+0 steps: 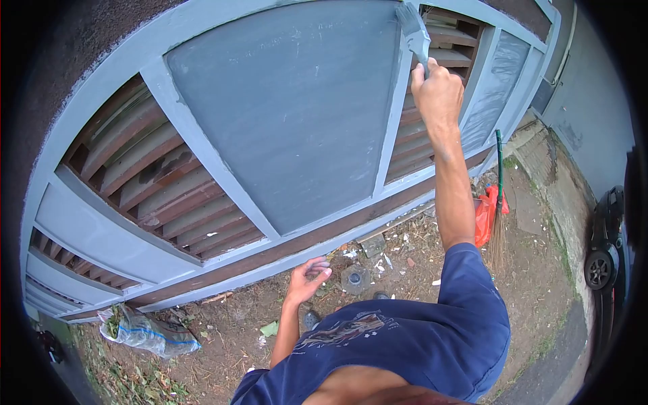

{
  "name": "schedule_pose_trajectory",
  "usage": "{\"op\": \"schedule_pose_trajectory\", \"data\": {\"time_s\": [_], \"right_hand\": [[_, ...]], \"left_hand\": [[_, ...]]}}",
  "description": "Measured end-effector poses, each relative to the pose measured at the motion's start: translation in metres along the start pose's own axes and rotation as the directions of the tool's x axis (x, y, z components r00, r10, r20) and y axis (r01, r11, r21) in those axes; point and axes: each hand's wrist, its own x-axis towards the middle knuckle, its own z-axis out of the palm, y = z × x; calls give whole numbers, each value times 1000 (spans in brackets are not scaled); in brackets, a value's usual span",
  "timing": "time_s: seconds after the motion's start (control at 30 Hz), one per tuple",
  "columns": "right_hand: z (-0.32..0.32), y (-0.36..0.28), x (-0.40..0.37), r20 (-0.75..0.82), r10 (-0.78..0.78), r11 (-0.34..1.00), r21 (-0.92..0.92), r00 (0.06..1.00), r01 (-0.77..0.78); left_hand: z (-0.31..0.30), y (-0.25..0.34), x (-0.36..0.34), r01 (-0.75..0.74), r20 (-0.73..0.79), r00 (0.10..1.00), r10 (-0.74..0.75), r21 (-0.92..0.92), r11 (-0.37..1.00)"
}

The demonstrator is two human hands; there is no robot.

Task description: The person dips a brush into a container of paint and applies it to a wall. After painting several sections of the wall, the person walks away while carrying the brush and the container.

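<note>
My right hand (439, 94) is raised at the upper right, its fingers closed round the handle of a paintbrush (413, 30). The brush's paint-covered bristles touch the light grey-blue frame (403, 74) at the top right corner of a dark grey panel (290, 101). Lower down, near the middle, my left hand (308, 278) hangs in front of the wall's base, fingers curled loosely and apart, with nothing seen in it. Brown louvred slats (162, 175) show on both sides of the panel.
A broom (499, 175) leans beside a red plastic bag (484, 219) at the right. A clear plastic bag (152, 334) lies at the lower left. A round grey block (355, 278) and scattered debris are on the soil near my feet. A dark car (604, 263) stands far right.
</note>
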Motion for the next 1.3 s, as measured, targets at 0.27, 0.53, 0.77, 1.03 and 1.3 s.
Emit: {"op": "schedule_pose_trajectory", "data": {"time_s": [0.27,0.53,0.77,1.03,1.3], "right_hand": [[20,-2,6,-11,-34,999,-42,999,33],[19,-9,6,101,-11,999,-41,995,16],[21,-6,0,145,-51,995,-79,988,63],[28,-1,-1,144,-74,993,-84,987,87],[29,7,4,61,-83,996,-33,995,86]], "left_hand": [[-3,3,1,13,-23,1000,-14,-31,999],[-5,1,0,32,-41,999,-33,-22,999],[-4,-2,1,12,-50,999,-15,-56,998],[-5,-4,1,5,-50,999,-8,-52,999],[-3,-1,-2,1,-42,999,-2,-33,999]]}}
